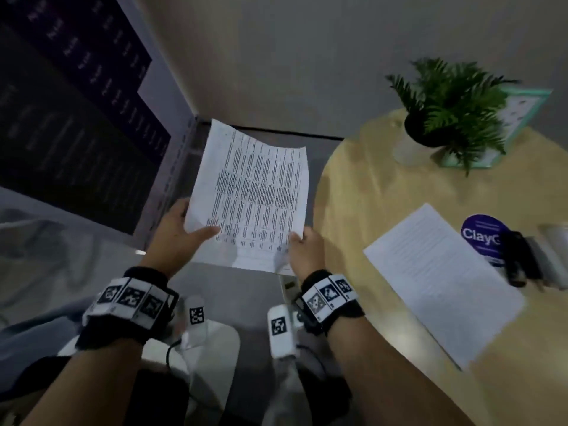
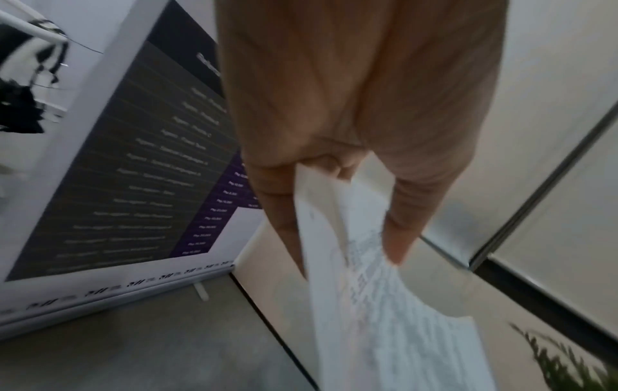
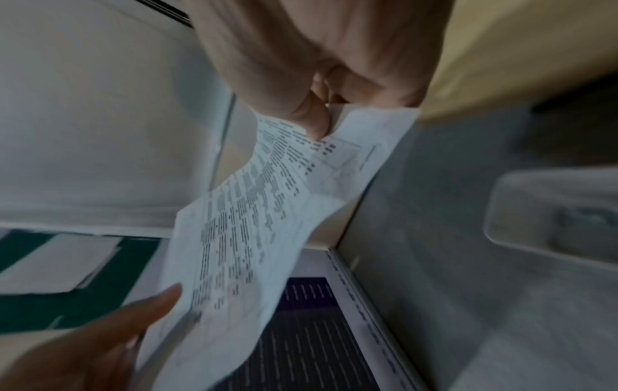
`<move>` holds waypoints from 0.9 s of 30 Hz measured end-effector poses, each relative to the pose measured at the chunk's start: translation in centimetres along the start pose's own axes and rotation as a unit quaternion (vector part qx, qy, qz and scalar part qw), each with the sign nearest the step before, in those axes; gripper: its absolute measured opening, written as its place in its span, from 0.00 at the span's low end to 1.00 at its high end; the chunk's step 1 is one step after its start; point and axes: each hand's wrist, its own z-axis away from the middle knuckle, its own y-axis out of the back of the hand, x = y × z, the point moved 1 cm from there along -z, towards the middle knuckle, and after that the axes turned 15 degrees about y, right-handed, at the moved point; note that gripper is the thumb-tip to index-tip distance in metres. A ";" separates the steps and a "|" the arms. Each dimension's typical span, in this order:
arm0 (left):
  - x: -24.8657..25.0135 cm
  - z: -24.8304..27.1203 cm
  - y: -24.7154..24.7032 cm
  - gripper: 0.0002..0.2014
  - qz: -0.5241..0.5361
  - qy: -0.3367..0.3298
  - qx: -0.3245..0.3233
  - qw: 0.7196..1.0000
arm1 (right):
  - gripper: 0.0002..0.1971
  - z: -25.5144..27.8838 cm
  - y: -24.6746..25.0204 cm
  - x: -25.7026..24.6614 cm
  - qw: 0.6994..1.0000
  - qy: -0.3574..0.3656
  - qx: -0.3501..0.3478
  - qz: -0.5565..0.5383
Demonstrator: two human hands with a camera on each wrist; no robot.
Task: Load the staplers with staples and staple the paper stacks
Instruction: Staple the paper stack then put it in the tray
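Note:
A printed paper stack (image 1: pixel 255 195) is held up in the air left of the round table. My left hand (image 1: pixel 181 226) grips its lower left edge, thumb on top and fingers beneath. My right hand (image 1: pixel 302 247) pinches its lower right corner. The left wrist view shows the sheets (image 2: pixel 368 291) between thumb and fingers; the right wrist view shows the paper (image 3: pixel 267 211) pinched at its corner. A second paper stack (image 1: pixel 442 281) lies flat on the wooden table (image 1: pixel 368 195). A dark stapler (image 1: pixel 519 259) sits at that stack's right edge.
A potted fern (image 1: pixel 445 112) and a teal-framed sign (image 1: pixel 519 118) stand at the table's far side. A purple round label (image 1: pixel 482 235) lies by the stapler. A dark printed banner (image 1: pixel 76 124) stands to the left. Grey floor lies below.

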 end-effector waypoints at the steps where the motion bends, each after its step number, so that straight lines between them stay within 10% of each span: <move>1: -0.5 -1.5 -0.3 0.26 -0.041 -0.010 -0.006 0.999 | 0.16 -0.1 -1.4 1.5 1.000 -0.028 0.005 0.003; 13: -8.6 -16.7 -19.3 0.26 -0.445 -0.018 -0.167 0.880 | 0.19 -2.5 -5.7 21.2 0.950 -0.304 -0.047 0.054; 24: -14.3 -21.6 -25.9 0.31 -0.380 0.068 -0.158 0.909 | 0.22 -7.9 -3.0 30.8 0.914 -0.351 -0.126 0.162; 25: -14.0 -21.6 -25.4 0.29 -0.369 0.069 -0.147 0.915 | 0.30 -8.4 -2.2 30.9 0.925 -0.314 0.000 0.212; 27: -12.4 -21.4 -23.7 0.24 -0.326 0.067 -0.118 0.936 | 0.25 -7.6 -2.8 26.7 0.965 -0.236 -0.088 0.079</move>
